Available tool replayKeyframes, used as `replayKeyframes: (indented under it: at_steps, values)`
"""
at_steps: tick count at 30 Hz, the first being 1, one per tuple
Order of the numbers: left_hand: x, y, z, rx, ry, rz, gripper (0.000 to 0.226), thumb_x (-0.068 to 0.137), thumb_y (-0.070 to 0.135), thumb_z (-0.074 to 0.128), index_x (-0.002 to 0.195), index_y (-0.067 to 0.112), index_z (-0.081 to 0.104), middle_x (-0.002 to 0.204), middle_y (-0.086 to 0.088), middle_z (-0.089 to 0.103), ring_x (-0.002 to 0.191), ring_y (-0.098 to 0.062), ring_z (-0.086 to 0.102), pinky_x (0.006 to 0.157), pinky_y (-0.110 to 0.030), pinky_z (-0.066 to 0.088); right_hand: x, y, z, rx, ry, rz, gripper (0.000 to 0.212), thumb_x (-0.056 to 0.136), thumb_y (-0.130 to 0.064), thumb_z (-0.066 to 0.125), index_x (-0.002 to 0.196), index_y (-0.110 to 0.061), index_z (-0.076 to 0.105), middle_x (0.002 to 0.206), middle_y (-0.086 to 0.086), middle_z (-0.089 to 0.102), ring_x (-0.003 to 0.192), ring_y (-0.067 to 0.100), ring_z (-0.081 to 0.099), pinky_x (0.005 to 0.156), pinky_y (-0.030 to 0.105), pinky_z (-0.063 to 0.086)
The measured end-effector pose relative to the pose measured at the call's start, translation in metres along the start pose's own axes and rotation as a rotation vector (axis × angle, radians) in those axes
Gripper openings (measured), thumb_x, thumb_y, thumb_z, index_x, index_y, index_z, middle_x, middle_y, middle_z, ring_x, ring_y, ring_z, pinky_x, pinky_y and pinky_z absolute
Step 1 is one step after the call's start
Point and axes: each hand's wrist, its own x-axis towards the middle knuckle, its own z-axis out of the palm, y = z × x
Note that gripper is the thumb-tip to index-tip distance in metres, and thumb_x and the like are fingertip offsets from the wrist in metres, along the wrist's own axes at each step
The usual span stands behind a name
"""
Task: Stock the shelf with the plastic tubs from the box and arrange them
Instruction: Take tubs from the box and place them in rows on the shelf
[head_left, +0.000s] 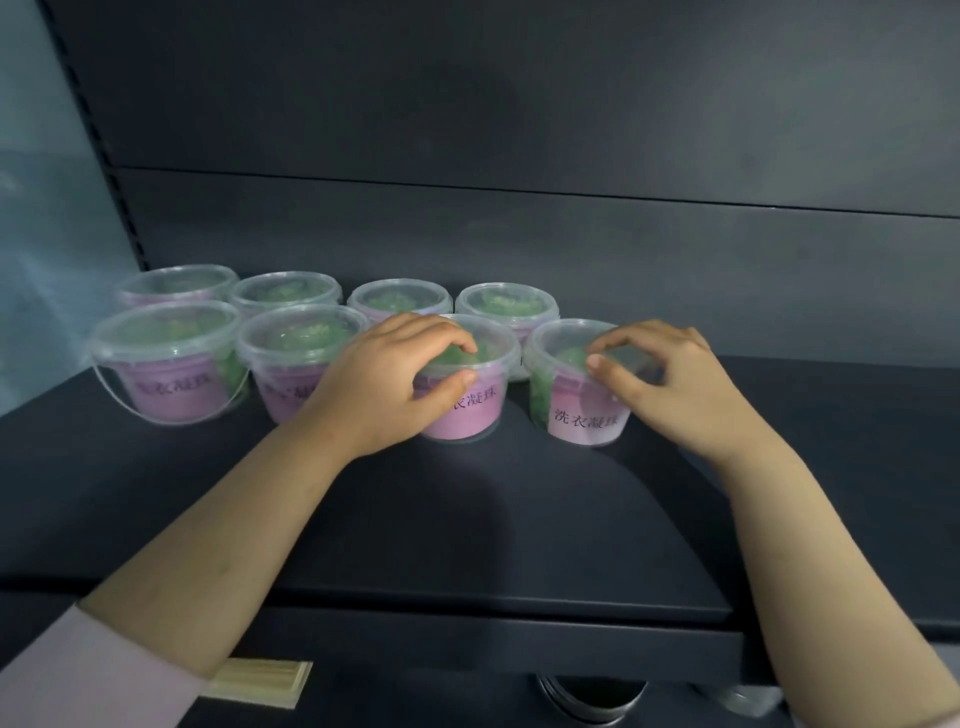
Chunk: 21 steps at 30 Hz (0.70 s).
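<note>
On the dark shelf, the left hand grips the third front-row tub; the right hand pinches the fourth tub's lid.

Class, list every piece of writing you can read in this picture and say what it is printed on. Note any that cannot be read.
"洗衣凝珠": pink label of the front right tub, under the right hand.
"衣凝珠", partly hidden: label of the tub under the left hand.
Same characters, blurred: front left tub.
Label of the second front tub: too blurred and covered.
Back row tubs: no labels readable.
</note>
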Motion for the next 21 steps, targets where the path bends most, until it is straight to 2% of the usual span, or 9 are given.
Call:
replayKeyframes:
  at_steps: [4, 7, 11, 16, 19, 21]
  values:
    - [-0.001, 0.000, -0.001, -0.008, -0.021, -0.024, 0.034, 0.090, 0.043, 0.045, 0.112, 0.023, 0.062, 0.116, 0.015, 0.062, 0.113, -0.010, 0.053, 0.098, -0.037, 0.043, -0.002, -0.006, -0.001, 0.012, -0.018, 0.013, 0.016, 0.085, -0.044, 0.060, 0.096, -0.036, 0.067, 0.110, -0.015, 0.061, 0.110, 0.017, 0.042, 0.088, 0.005, 0.022]
    - [-0.001, 0.000, -0.003, -0.027, -0.023, -0.038, 0.034, 0.090, 0.042, 0.044, 0.111, 0.022, 0.062, 0.114, 0.014, 0.063, 0.111, -0.011, 0.054, 0.097, -0.037, 0.043, -0.005, -0.011, -0.001, 0.029, -0.004, 0.033, 0.014, 0.086, -0.039, 0.061, 0.098, -0.034, 0.067, 0.110, -0.017, 0.060, 0.112, 0.018, 0.039, 0.091, 0.016, 0.027]
    - [-0.001, 0.000, -0.003, -0.012, -0.006, -0.037, 0.032, 0.089, 0.040, 0.045, 0.109, 0.022, 0.062, 0.113, 0.013, 0.064, 0.110, -0.014, 0.057, 0.098, -0.038, 0.042, -0.010, -0.017, 0.000, -0.043, 0.047, 0.027, 0.023, 0.085, -0.046, 0.056, 0.102, -0.036, 0.068, 0.111, -0.019, 0.063, 0.114, 0.016, 0.045, 0.100, 0.032, 0.035]
    - [-0.001, 0.005, -0.003, 0.044, -0.006, -0.033, 0.034, 0.085, 0.039, 0.041, 0.105, 0.021, 0.062, 0.108, 0.008, 0.065, 0.103, -0.018, 0.058, 0.091, -0.034, 0.044, -0.010, -0.032, 0.010, 0.016, 0.045, 0.073, 0.024, 0.081, -0.034, 0.049, 0.097, -0.034, 0.067, 0.107, -0.013, 0.062, 0.109, 0.016, 0.052, 0.094, 0.028, 0.039]
    - [0.000, 0.004, -0.003, 0.049, 0.006, -0.041, 0.035, 0.082, 0.040, 0.041, 0.101, 0.021, 0.062, 0.102, 0.008, 0.066, 0.097, -0.019, 0.059, 0.087, -0.033, 0.042, -0.007, -0.041, 0.010, 0.042, 0.030, 0.153, 0.019, 0.085, -0.027, 0.053, 0.096, -0.034, 0.066, 0.109, -0.009, 0.060, 0.110, 0.015, 0.052, 0.094, 0.029, 0.043]
    - [0.001, 0.004, -0.005, 0.053, 0.003, -0.030, 0.037, 0.081, 0.041, 0.040, 0.101, 0.021, 0.063, 0.101, 0.007, 0.066, 0.096, -0.020, 0.060, 0.089, -0.033, 0.041, -0.010, -0.049, 0.006, 0.065, 0.022, 0.195, 0.021, 0.090, -0.019, 0.057, 0.103, -0.032, 0.067, 0.117, -0.007, 0.060, 0.112, 0.013, 0.054, 0.095, 0.025, 0.044]
